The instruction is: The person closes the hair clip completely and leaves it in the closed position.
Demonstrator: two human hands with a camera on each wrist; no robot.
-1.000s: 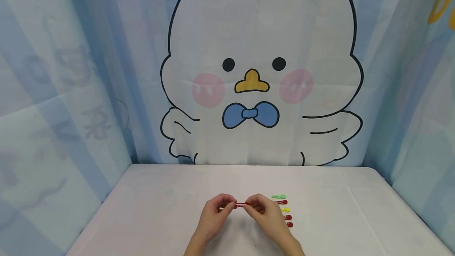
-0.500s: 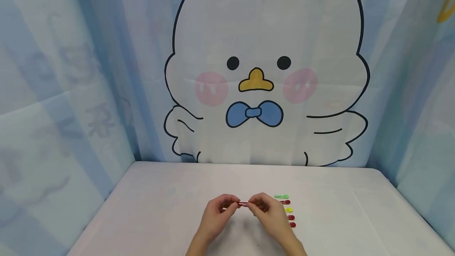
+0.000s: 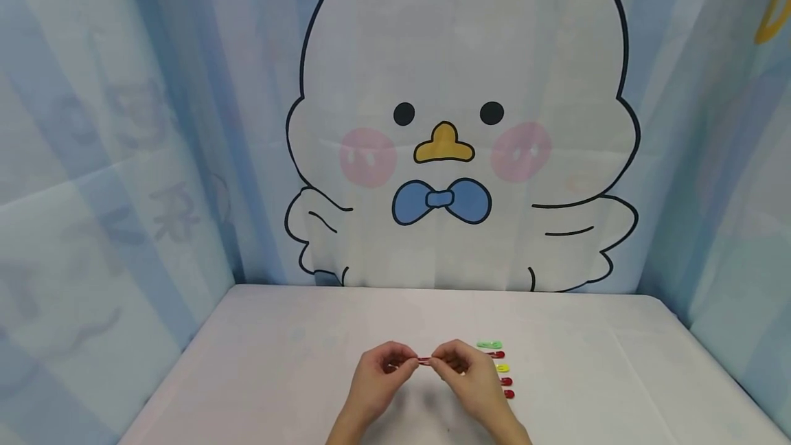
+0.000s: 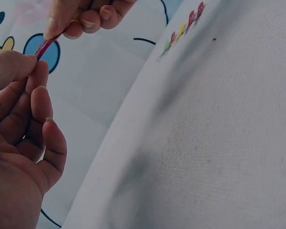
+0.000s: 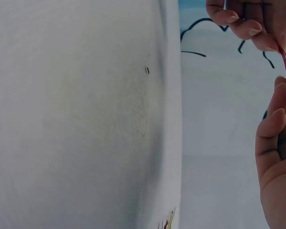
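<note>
A slim red snap hair clip (image 3: 424, 361) is held level above the table between both hands. My left hand (image 3: 378, 378) pinches one end with thumb and forefinger, and my right hand (image 3: 468, 376) pinches the other. From the left wrist, the clip (image 4: 44, 47) spans the gap between the two sets of fingertips. In the right wrist view the same clip (image 5: 284, 59) shows thin, separated strips. Both ends are covered by fingers.
Right of the right hand lies a column of hair clips: a green clip (image 3: 489, 345), a red clip (image 3: 498, 354), a yellow clip (image 3: 503, 368) and further red ones, partly hidden by that hand. The white table (image 3: 278, 362) meets a printed curtain (image 3: 445, 253) behind.
The head view has shifted slightly. Both hands keep their pinch on the red hair clip, with little visible movement over the table.
</note>
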